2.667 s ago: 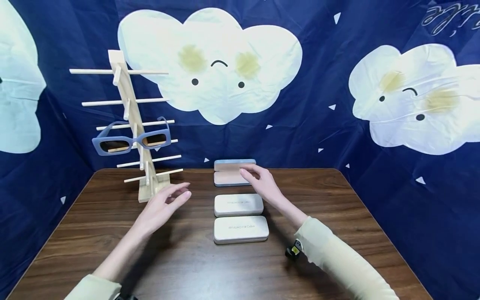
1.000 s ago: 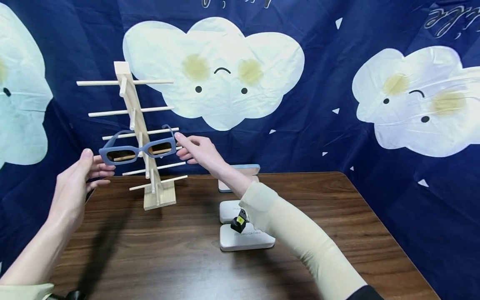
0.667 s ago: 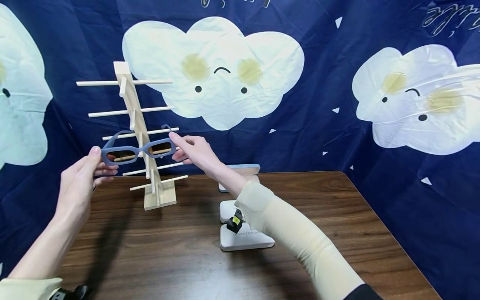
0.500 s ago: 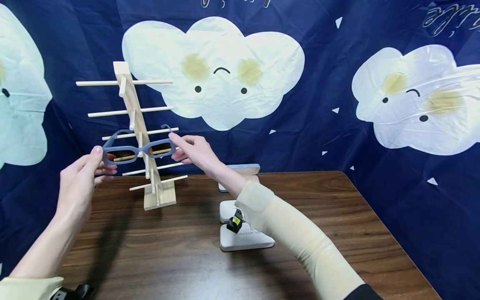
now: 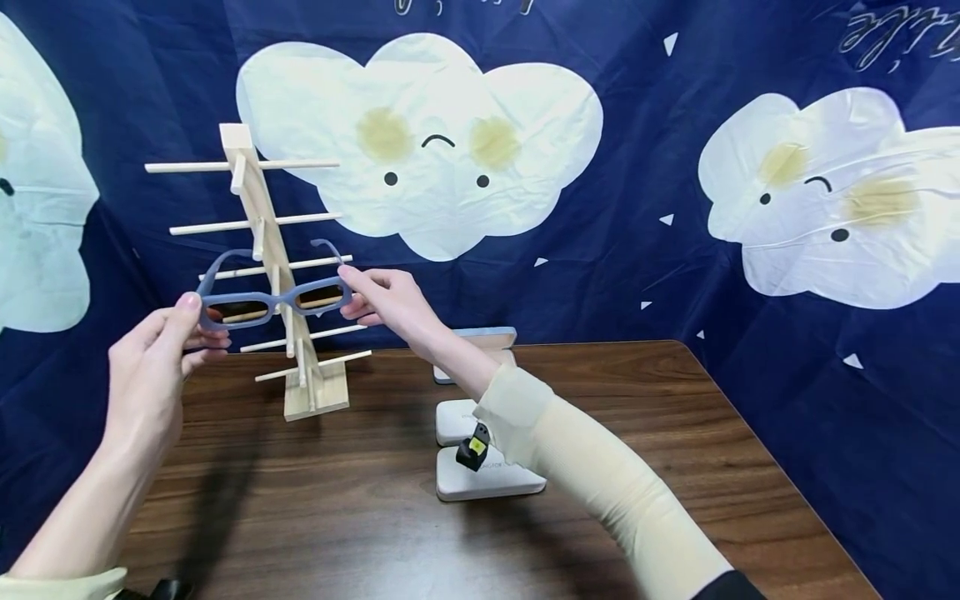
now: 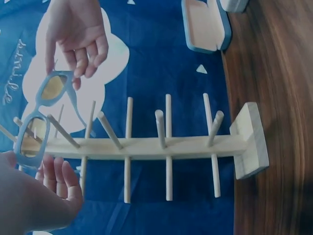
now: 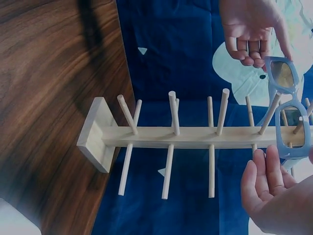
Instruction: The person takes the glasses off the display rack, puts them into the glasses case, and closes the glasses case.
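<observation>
The blue-framed sunglasses (image 5: 283,298) are gripped at both ends, the left end pinched by the left hand (image 5: 150,362) and the right end by the right hand (image 5: 393,304), in front of the middle rods of a wooden stand (image 5: 260,200). Whether any weight is borne by the pegs cannot be told. The lower post is flanked by bare rods, and its base is set near the far edge of the brown table (image 5: 360,517). An open case (image 5: 487,338) is partly covered by the right forearm. Nearer, two closed white cases, the farther (image 5: 452,422) and the nearer (image 5: 491,485), are partly hidden by the right sleeve (image 5: 592,467) and its small black device (image 5: 470,455). The table is backed by a cloud-printed blue cloth (image 5: 652,125).
</observation>
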`<state>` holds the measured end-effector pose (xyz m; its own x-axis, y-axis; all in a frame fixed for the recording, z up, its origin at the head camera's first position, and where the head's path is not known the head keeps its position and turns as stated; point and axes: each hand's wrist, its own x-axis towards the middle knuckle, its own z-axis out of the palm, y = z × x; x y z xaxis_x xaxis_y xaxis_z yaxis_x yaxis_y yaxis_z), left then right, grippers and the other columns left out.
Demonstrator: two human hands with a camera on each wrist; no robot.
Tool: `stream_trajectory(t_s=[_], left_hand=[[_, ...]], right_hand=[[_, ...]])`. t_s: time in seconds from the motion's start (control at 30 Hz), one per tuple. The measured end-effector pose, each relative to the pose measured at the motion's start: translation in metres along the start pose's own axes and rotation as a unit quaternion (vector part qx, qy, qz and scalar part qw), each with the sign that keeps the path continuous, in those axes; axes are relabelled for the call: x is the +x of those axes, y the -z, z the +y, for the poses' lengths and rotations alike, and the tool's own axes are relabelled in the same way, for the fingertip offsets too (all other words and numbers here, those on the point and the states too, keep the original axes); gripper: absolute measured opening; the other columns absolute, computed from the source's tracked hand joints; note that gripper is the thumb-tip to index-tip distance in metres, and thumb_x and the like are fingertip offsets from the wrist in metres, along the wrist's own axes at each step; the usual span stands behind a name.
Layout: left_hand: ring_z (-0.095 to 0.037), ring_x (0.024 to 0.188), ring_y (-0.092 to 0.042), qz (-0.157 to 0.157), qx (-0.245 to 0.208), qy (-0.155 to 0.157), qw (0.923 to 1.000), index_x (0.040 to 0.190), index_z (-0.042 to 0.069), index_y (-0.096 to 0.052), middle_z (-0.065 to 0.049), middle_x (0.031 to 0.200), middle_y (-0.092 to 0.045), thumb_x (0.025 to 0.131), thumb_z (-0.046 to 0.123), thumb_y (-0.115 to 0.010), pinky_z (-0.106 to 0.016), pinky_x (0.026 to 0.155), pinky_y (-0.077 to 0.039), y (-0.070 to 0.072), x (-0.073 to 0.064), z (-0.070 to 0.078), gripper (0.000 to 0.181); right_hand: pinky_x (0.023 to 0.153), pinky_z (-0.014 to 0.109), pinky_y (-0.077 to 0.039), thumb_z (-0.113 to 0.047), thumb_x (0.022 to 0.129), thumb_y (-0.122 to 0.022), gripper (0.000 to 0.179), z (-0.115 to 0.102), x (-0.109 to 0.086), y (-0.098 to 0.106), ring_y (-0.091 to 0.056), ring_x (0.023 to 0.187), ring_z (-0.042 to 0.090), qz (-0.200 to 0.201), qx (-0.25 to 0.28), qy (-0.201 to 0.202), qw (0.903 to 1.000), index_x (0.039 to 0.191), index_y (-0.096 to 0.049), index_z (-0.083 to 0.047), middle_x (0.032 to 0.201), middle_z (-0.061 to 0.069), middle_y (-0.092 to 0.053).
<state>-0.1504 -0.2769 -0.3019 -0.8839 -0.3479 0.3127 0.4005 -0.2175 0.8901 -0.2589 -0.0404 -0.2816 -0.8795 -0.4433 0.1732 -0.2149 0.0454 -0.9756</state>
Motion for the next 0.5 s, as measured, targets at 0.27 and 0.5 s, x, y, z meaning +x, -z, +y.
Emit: stream_trajectory(t_s=[0.27, 0.5], left_hand=[[-0.011, 0.071, -0.072, 0.017, -0.019, -0.011, 0.9996, 0.093, 0.002, -0.071, -0.003, 0.078, -0.075, 0.101, 0.014, -0.066, -0.019, 0.066, -0.06, -0.014, -0.019, 0.006, 0.015], [-0.013, 0.071, -0.07, 0.043, 0.002, -0.026, 0.9987, 0.094, 0.0, -0.069, -0.004, 0.077, -0.073, 0.1, 0.011, -0.066, -0.018, 0.069, -0.059, -0.028, -0.036, 0.007, 0.014]], right_hand=[[0.09, 0.041, -0.063, -0.043, 0.104, -0.057, 0.045, -0.003, -0.012, 0.008, -0.075, 0.086, 0.013, -0.011, -0.003, 0.02, 0.9997, 0.09, -0.068, -0.002, 0.081, 0.003, -0.072], [0.085, 0.033, -0.063, -0.039, 0.105, -0.055, 0.04, -0.008, -0.027, 0.018, -0.075, 0.088, 0.014, -0.02, -0.006, 0.033, 0.9993, 0.116, -0.07, -0.003, 0.084, 0.005, -0.073]])
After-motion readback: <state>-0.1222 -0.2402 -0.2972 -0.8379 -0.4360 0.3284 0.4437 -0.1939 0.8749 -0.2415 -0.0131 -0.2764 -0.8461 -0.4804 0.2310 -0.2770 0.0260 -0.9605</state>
